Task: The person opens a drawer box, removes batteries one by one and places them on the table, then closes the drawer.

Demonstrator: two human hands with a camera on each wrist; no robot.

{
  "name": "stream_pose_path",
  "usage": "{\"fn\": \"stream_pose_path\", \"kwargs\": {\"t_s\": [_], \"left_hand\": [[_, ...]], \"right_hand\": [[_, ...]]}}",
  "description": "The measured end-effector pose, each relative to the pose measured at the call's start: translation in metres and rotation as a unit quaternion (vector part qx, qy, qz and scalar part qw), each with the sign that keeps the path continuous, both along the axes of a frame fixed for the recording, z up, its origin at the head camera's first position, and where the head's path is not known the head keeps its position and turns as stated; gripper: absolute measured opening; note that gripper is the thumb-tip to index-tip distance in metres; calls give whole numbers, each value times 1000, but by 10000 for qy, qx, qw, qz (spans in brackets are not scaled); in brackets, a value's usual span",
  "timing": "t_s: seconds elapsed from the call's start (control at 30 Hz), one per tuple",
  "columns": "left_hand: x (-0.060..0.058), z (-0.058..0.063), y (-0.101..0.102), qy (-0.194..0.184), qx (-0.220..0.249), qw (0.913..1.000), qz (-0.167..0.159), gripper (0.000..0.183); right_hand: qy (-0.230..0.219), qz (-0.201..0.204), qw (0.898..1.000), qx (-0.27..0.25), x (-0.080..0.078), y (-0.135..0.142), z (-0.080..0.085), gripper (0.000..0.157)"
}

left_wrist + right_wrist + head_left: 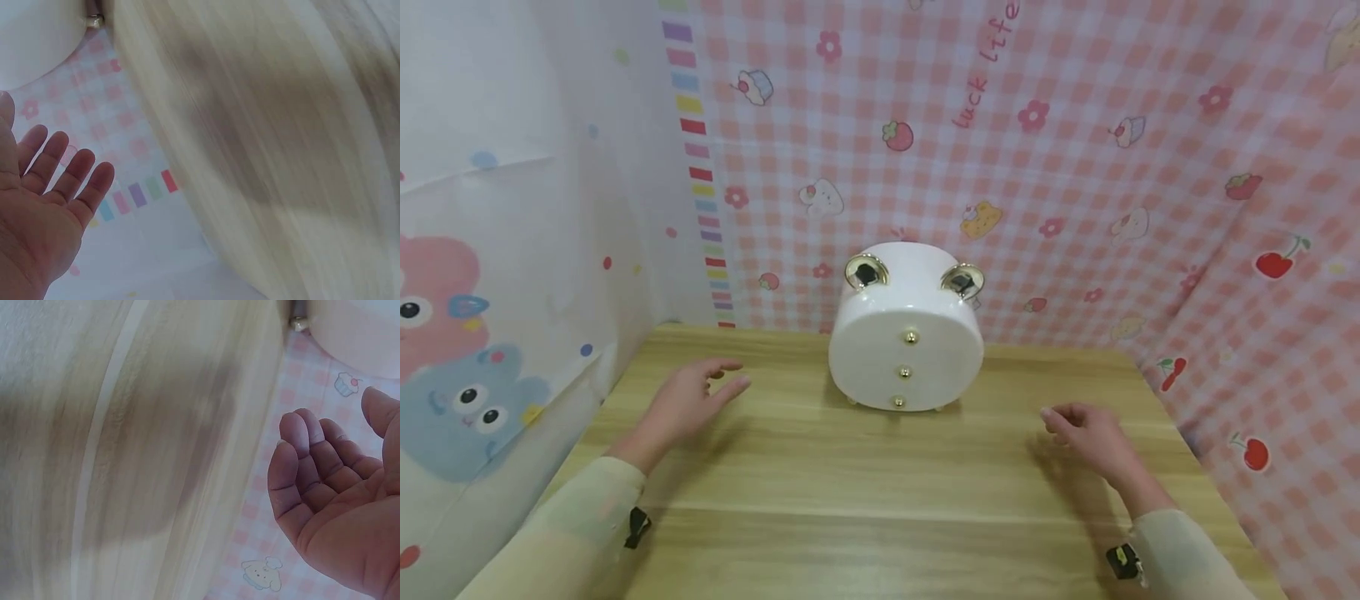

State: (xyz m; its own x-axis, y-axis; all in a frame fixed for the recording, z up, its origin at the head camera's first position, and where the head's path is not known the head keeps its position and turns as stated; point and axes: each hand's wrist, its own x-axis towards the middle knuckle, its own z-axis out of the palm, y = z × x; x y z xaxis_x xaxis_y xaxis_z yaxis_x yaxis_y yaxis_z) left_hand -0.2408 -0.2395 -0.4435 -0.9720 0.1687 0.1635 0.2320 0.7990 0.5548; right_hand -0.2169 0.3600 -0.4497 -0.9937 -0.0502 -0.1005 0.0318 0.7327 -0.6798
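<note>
A white rounded box with several gold knobs down its front and two gold-rimmed, eye-like rounds on top stands on small gold feet near the back of the wooden table. To its left, my left hand hovers over the table with fingers spread and nothing in them. My right hand is held to the right of the box, its fingers loosely curled around nothing. In the left wrist view the left palm shows bare; the right palm is bare too. Both hands are apart from the box.
The wooden table ends at the back against a pink checked cloth. A white cloth with cartoon figures hangs along the left side, and checked cloth continues on the right. Small black devices sit at both wrists.
</note>
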Motion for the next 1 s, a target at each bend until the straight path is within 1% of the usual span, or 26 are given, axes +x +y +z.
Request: {"fn": "stream_pose_path", "kwargs": {"t_s": [0.13,0.33,0.4,0.53,0.67,0.8,1.0], "left_hand": [[-1,1,4,-60,-5,10000,-60,59],[-7,5,13,53,84,9998,-192,57],[-9,7,16,108,108,9996,-222,56],[-14,14,24,177,100,9995,-252,59],[-16,20,31,121,117,9996,-213,62],[-19,24,37,64,277,9994,-186,60],[-28,30,48,302,589,9972,-338,57]], "right_hand": [[-105,36,9998,-170,3,-5,-1,64],[-339,77,9990,-297,4,-12,2,68],[-379,75,9986,-360,4,-15,3,68],[-394,91,9977,-537,3,-19,6,67],[-440,122,9967,-674,4,-24,9,65],[-527,171,9952,-808,4,-31,12,67],[-683,158,9920,-1048,4,-42,13,68]]}}
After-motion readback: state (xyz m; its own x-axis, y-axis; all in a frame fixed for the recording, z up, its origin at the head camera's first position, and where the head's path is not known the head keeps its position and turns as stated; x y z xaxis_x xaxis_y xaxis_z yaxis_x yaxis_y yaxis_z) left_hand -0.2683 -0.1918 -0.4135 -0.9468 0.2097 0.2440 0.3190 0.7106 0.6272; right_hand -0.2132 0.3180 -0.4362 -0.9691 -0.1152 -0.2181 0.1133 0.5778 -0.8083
